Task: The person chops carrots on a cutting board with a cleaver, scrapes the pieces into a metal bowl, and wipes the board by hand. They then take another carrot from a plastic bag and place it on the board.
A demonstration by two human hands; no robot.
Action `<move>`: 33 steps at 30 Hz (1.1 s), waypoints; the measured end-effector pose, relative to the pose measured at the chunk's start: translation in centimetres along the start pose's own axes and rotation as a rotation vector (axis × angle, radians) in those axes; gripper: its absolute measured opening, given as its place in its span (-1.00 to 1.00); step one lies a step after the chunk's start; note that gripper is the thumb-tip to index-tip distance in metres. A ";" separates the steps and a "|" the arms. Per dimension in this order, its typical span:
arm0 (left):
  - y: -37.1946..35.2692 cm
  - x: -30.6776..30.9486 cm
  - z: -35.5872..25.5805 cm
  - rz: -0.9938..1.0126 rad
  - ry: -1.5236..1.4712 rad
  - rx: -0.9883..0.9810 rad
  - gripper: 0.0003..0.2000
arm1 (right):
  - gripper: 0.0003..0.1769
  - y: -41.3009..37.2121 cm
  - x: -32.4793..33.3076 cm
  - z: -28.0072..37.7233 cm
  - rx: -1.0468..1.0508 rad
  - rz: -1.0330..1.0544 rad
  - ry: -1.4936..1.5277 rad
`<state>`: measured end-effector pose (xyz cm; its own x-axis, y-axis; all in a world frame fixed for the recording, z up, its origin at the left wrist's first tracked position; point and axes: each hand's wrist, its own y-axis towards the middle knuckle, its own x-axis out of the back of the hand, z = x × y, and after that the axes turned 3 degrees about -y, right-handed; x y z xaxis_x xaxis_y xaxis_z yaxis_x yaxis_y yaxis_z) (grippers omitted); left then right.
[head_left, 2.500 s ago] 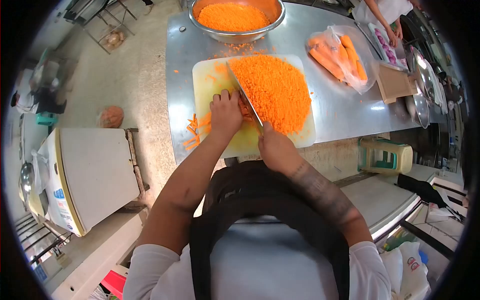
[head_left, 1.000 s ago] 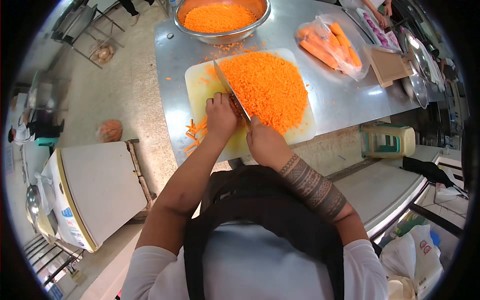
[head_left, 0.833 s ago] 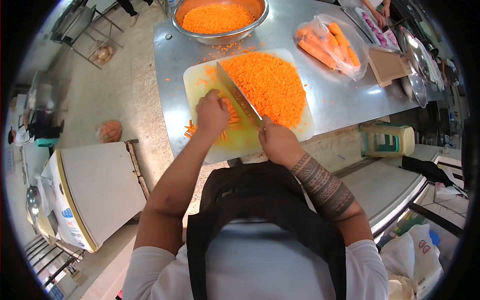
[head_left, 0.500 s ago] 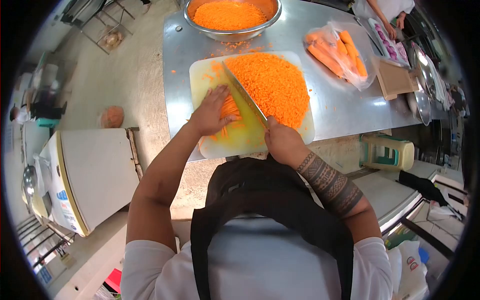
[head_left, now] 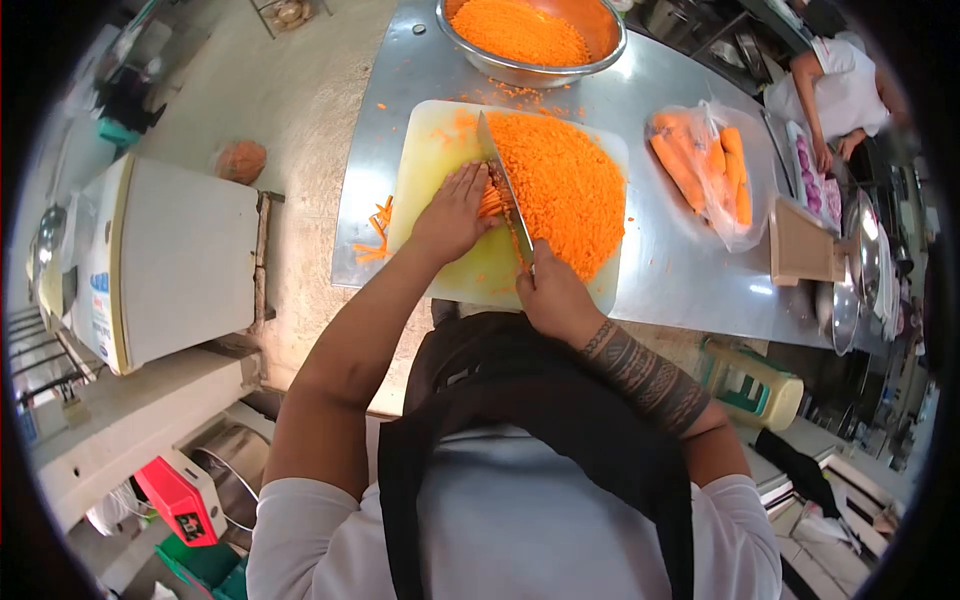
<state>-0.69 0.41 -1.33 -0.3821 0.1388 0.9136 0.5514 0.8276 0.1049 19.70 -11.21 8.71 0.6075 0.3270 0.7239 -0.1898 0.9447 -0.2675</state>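
My left hand [head_left: 455,215] presses down on a bundle of carrot strips [head_left: 491,199], its fingers close together on top of them. My right hand [head_left: 560,297] grips the handle of a large kitchen knife [head_left: 511,195]. The blade lies along the cut end of the strips, close to my left fingertips. Right of the blade, finely chopped carrot [head_left: 565,190] forms a broad heap. All this rests on a pale cutting board [head_left: 428,145], yellowish on its left part. A few loose carrot strips [head_left: 376,232] lie on the metal table beside the board's left edge.
A steel bowl [head_left: 535,75] of chopped carrot stands behind the board on the metal table [head_left: 665,290]. To the right are whole carrots in a plastic bag [head_left: 708,175] and a brown tray [head_left: 800,243]. Another person [head_left: 825,95] works at the far right by a tray of purple pieces [head_left: 812,180].
The view has turned, shifting the table rightward. The knife now meets the strips near my left fingers, where a gap showed before. Loose strips now show on the table left of the board.
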 end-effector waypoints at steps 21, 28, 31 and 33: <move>-5.0 4.7 -2.1 -0.171 0.064 0.272 -0.13 | -0.68 0.0 1.4 0.3 -0.035 0.067 -0.036; -0.7 3.6 -1.3 -0.210 -0.148 0.163 -0.54 | -0.68 -0.4 0.9 0.5 -0.056 0.043 -0.100; 1.0 3.4 -1.4 -0.184 -0.104 0.149 -0.68 | -0.68 -0.5 1.1 0.8 -0.072 0.037 -0.091; 1.2 2.4 -1.1 -0.174 -0.048 0.141 -0.76 | -0.69 -0.6 1.2 0.8 -0.085 0.027 -0.086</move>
<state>-0.16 1.19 1.45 -0.4990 0.0103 0.8665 0.3662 0.9088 0.2001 19.96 -11.30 10.24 0.5340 0.3571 0.7664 -0.1372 0.9310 -0.3382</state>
